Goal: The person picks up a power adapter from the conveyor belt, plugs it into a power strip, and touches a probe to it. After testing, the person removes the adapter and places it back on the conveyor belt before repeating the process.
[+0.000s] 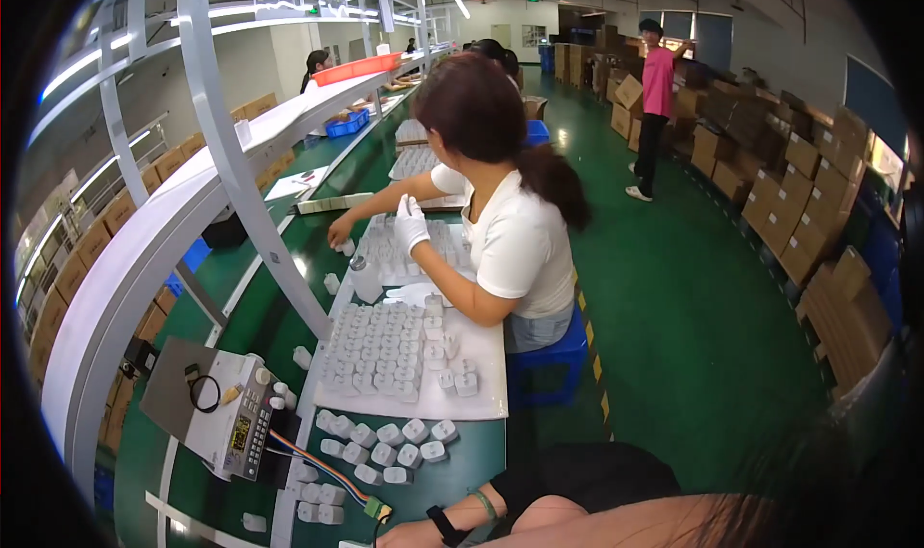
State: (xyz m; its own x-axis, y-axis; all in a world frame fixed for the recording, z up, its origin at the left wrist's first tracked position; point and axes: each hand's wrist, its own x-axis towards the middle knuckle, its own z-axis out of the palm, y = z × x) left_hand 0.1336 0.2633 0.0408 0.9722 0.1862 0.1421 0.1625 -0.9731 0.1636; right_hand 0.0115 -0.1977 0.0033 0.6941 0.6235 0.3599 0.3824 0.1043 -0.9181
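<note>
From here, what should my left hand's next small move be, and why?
Probably a short reach forward to the nearest small white plastic adapter blocks. The left hand rests low on the green bench top, seemingly holding nothing, beside the green plug with orange and blue wires; whether it is open is unclear. The right hand is out of view.

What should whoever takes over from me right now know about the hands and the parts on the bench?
Hands: only one own hand shows, at the lower edge, with a black wristband. Which side it is, and whether it grips anything, cannot be told. The other hand is out of view.
Things: the green connector on the orange and blue lead lies right by that hand. The lead runs to the tester box.
Done: many white adapters stand in rows on the white sheet.
Left: loose white adapters lie scattered on the green bench between sheet and hand.
A co-worker's gloved hand is at work at the next station.
</note>
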